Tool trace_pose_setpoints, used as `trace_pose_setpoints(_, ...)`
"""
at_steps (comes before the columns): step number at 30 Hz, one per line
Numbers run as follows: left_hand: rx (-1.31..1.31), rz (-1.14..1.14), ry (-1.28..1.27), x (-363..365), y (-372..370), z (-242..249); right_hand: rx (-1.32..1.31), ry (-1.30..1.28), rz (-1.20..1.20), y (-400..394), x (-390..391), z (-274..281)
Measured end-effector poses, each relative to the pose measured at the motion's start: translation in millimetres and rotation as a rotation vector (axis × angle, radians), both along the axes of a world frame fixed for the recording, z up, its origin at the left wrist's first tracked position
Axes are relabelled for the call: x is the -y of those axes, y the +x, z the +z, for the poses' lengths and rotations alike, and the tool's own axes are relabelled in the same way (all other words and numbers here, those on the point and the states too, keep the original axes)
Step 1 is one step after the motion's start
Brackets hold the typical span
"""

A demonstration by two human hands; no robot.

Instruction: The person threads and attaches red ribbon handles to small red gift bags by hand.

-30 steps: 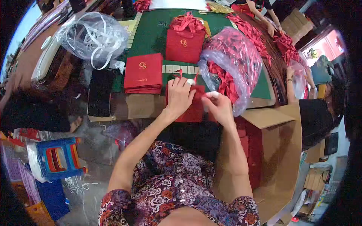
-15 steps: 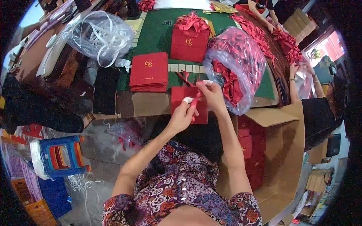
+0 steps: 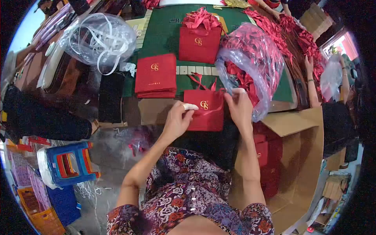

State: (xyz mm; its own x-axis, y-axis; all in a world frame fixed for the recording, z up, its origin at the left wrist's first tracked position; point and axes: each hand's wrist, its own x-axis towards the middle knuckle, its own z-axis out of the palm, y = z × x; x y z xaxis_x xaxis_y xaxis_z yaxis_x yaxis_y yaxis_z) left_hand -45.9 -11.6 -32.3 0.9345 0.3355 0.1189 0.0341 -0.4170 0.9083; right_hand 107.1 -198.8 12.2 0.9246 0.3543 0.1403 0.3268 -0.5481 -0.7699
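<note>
The red bag [image 3: 204,105] lies at centre frame — the left hand [image 3: 178,119] appears to pinch the red ribbon [image 3: 211,112] across its front, the right hand's [image 3: 241,107] grip cannot be told — and light, even tension best guards against twisting.

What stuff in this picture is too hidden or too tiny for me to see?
In the head view:
- Inside the front red bag: hidden by its front.
- Tiny line on the red stack: too small to read.
- Part of the cardboard box: hidden by the right arm.
- Far person with an outstretched arm: cut off by the top edge.
</note>
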Motion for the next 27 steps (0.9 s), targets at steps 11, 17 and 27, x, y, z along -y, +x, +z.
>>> trace_pose_setpoints(11,-0.101,-0.037,-0.695,-17,9,26,0.079,0.176,0.52,-53,-33,-5)
trace_pose_setpoints(17,-0.196,-0.082,-0.762,-22,5,19,0.037,0.152,0.449,-55,-34,-8)
trace_pose_setpoints(27,-0.242,0.045,-0.434,-25,27,37,0.135,0.097,0.383,-39,-37,-19)
